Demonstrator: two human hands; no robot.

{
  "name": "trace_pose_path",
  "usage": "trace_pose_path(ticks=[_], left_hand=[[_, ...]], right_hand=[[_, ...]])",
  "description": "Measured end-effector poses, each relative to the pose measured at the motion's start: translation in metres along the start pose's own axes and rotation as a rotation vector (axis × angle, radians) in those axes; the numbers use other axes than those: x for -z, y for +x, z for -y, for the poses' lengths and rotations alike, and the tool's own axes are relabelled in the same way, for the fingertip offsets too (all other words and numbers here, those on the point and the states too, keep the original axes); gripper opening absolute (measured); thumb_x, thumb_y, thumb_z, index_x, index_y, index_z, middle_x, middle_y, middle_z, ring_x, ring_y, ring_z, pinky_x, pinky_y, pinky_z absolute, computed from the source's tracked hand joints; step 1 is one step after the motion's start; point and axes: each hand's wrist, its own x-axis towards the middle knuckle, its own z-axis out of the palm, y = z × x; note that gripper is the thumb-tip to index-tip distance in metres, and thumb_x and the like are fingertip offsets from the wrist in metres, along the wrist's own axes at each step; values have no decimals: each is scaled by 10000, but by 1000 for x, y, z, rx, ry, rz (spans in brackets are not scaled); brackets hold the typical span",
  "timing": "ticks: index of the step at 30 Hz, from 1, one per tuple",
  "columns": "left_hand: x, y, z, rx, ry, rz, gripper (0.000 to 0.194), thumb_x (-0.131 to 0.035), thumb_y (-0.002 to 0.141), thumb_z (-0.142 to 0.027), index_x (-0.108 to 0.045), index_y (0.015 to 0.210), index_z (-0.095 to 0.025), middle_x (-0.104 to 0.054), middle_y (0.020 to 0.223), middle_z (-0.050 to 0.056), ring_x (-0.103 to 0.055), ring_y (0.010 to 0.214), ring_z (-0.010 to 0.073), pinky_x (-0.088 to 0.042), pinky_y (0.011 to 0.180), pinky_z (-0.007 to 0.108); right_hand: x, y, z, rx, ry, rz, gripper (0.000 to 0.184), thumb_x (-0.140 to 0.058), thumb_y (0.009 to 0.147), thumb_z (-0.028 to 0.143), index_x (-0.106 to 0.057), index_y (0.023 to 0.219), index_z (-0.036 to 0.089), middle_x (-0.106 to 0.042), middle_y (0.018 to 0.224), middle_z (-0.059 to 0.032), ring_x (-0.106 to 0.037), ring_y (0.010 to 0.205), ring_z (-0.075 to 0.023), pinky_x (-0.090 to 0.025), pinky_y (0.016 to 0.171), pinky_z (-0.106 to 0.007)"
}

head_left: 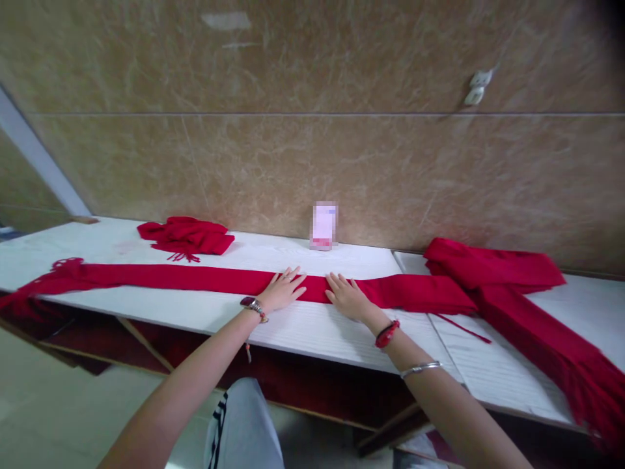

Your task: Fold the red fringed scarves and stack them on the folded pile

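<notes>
Resting palms-down on folded red fringed scarf (185,279): left hand (283,290) and right hand (347,297), both open, fingers slightly spread, grasping nothing. Scarf lies lengthwise along white tabletop (312,335), bunched red cloth (195,236) behind its left part.

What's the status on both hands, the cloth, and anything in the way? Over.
Left hand and right hand open, palms down on long red fabric strip. Strip stretched along white wood-grain table. Folded red fabric pile crowds its right end.
</notes>
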Motion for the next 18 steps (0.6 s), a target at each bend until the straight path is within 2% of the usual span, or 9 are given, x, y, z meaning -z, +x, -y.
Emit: trace_pose_path(ticks=[3,7,10,14,18], left_hand=[[-6,3,-6,-32,39,5,459,-259,936,-388,-313,1371,-255,-254,1459,40,-188,1339,248,-199,1042,459],[-9,5,1,-34,66,0,458,-277,931,-375,-317,1373,-261,-264,1455,32,-206,1334,249,-207,1039,456],[-10,7,1,-31,84,-13,463,-276,929,-363,-319,1376,-247,-277,1450,31,-217,1330,246,-214,1038,445],[-12,7,1,-25,106,-12,471,-260,929,-354,-321,1379,-231,-271,1452,30,-219,1329,249,-210,1040,451],[-11,8,3,-17,97,19,482,-251,928,-346,-301,1390,-220,-242,1462,34,-189,1339,251,-205,1042,464]], right_hand=[[3,-18,-26,-84,-68,6,504,-272,923,323,-312,1374,100,-285,1435,-155,-247,1311,-299,-240,1018,-542],[15,-56,-79,-226,-232,-34,470,-285,915,287,-366,1347,121,-340,1412,-137,-255,1308,-293,-164,1025,-596],[22,-80,-116,-274,-305,-34,442,-271,911,241,-404,1325,157,-311,1431,-121,-257,1305,-309,-260,972,-617],[23,-107,-163,-248,-403,67,417,-260,897,142,-501,1236,160,-317,1425,-139,-308,1275,-337,-392,868,-611],[26,-122,-190,-257,-445,74,407,-266,882,97,-530,1190,118,-362,1387,-191,-323,1264,-349,-444,822,-585]])
